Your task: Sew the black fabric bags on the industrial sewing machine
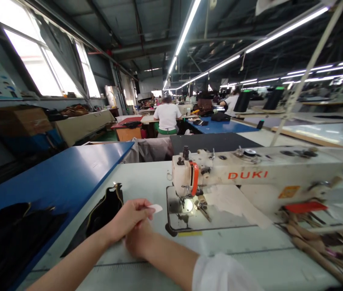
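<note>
My left hand is closed in a pinch, with a small white piece, perhaps paper or cloth, sticking out past the fingertips. Tucked beneath it is my right hand, bent at the wrist; its fingers are hidden by the left. Both are over the pale sewing table, left of the needle area. A black fabric piece with a yellowish zipper-like edge lies close to the left hand, partly covered by it. The white sewing machine marked DUKI stands to the right, its lamp lighting the needle plate.
On the left, a blue table carries dark fabric pieces. White material lies under the machine arm. Brown straps hang at the right. A person in a white shirt sits ahead.
</note>
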`<state>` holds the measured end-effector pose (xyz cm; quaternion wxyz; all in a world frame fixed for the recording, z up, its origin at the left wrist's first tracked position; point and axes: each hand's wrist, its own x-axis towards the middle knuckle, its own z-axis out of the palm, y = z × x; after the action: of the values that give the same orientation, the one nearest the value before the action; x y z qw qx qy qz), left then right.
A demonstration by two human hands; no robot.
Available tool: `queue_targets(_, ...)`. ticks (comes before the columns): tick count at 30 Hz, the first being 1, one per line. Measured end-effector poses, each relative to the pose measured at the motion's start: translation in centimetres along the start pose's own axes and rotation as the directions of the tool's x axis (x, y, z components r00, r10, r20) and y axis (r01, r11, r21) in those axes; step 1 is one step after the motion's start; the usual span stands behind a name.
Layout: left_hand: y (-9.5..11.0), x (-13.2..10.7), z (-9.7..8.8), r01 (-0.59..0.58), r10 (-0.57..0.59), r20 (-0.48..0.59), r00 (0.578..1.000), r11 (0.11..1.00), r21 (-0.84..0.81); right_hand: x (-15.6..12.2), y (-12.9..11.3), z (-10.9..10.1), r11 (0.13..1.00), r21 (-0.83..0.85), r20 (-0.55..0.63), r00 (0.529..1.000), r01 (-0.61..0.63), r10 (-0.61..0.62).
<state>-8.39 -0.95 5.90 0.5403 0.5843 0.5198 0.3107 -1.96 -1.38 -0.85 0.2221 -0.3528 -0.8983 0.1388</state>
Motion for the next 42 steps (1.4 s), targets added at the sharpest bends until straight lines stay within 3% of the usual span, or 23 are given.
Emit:
queue_targets(3,-2.6,0.8,0.0,0.056,-0.056,0.027,0.998,0.998,-0.008,-4.2,0.7,-1.4,1.000,0.017,0.015,1.000,0.024,-0.024)
queue_targets(6,-3.7,1.4,0.7,0.020,-0.017,0.104,0.994,0.999,-0.031,-9.8,2.5,-4.7,0.989,0.134,0.003,0.998,0.066,-0.067)
queue_targets(9,-3.8,2.1,1.9,0.027,-0.023,0.171,0.985,0.999,-0.024,-15.0,6.2,-9.3,0.986,0.129,-0.077,0.990,-0.108,0.118)
queue_targets(11,-3.8,2.5,2.8,0.056,-0.053,0.188,0.981,0.998,-0.007,-17.6,9.9,-12.6,0.971,0.064,-0.201,0.950,-0.231,0.239)
queue_targets(14,-3.9,3.2,4.0,0.083,-0.088,0.207,0.974,0.996,0.035,-19.9,16.1,-16.8,0.862,-0.111,-0.350,0.832,-0.494,0.431)
queue_targets(17,-4.2,3.7,4.9,0.084,-0.097,0.233,0.967,0.994,0.068,-20.4,21.2,-19.0,0.701,-0.295,-0.327,0.758,-0.649,0.564)
queue_targets(20,-4.6,3.9,5.4,0.076,-0.093,0.242,0.966,0.994,0.081,-19.9,23.5,-19.1,0.673,-0.346,-0.277,0.757,-0.654,0.592)
queue_targets(23,-5.0,4.0,5.4,0.059,-0.074,0.251,0.965,0.996,0.067,-19.5,24.0,-18.7,0.659,-0.376,-0.232,0.755,-0.651,0.613)
queue_targets(34,-5.0,4.0,5.6,0.019,-0.036,0.198,0.980,0.996,0.088,-19.1,23.4,-18.6,0.575,-0.488,-0.203,0.726,-0.656,0.657)
queue_targets(42,-5.1,4.0,5.6,0.023,-0.033,0.182,0.983,0.998,0.060,-19.0,22.3,-18.9,0.573,-0.506,-0.241,0.744,-0.644,0.624)
